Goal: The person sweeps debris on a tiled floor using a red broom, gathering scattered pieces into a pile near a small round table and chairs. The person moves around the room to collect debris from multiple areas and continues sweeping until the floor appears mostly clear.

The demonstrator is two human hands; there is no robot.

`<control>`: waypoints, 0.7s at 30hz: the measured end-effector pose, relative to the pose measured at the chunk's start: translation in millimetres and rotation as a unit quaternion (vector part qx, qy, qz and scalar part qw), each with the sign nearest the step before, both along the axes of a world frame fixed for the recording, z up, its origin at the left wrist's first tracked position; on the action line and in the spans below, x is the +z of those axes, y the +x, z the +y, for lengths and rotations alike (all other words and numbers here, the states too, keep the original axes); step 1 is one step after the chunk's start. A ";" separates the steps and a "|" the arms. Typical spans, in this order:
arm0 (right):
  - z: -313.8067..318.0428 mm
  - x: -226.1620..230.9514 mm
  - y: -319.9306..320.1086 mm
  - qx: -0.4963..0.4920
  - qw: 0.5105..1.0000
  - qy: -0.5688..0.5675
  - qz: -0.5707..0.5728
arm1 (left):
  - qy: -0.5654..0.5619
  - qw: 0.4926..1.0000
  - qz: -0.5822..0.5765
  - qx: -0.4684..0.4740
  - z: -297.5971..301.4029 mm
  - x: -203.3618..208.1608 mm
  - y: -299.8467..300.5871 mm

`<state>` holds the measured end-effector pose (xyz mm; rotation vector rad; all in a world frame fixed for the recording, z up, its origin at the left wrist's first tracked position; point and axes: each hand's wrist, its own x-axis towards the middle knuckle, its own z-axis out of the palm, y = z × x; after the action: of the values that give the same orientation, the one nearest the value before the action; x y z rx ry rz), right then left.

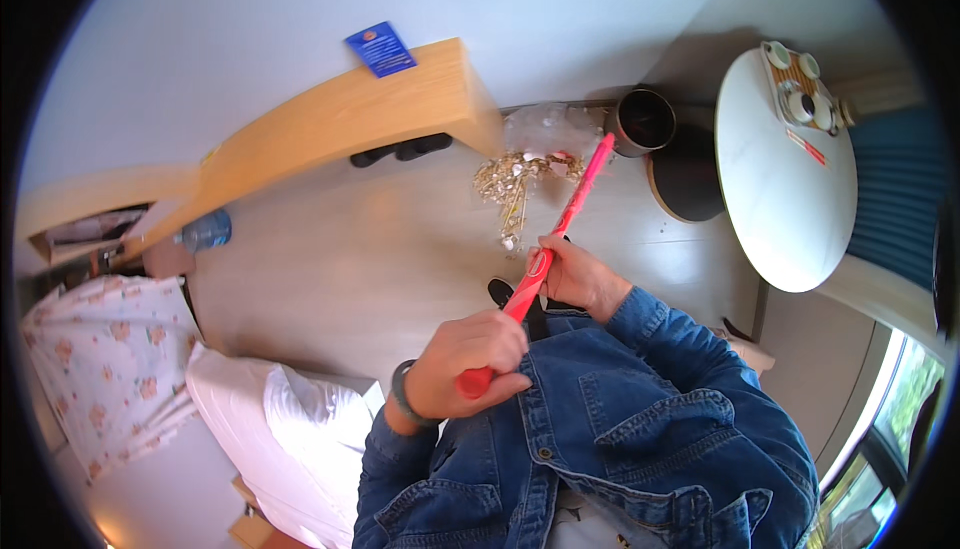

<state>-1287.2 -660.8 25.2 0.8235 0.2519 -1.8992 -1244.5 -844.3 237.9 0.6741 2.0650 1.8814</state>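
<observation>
A long, slim red-pink tube (568,211) slants across in front of my body, its far end pointing up and to the right toward the bin. My left hand (472,361) is wrapped round its lower part, and the rounded red end sticks out below the fingers. Higher up, my right hand (572,277) grips the tube near its middle with thumb and fingers. A pale oval mark shows on the tube between the two hands. The exact kind of tube is hard to make out. A dark band circles my left wrist.
Dried flowers (515,184) lie on the floor beside clear plastic wrap, near a dark bin (643,121). To the right stands a white oval table (775,184) with a tea tray (805,89). A wooden shelf (330,109) runs along the wall; a white bed (260,419) is at left.
</observation>
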 end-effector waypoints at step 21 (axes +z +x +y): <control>-202.1 -55.9 57.0 0.216 0.975 -0.037 -0.027 | -0.221 0.929 -0.005 0.298 -50.1 -14.7 84.1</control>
<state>-1230.2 -862.8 -30.7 0.7034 0.2971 -1.4678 -1160.4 -894.5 223.3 -0.0924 2.7677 1.5415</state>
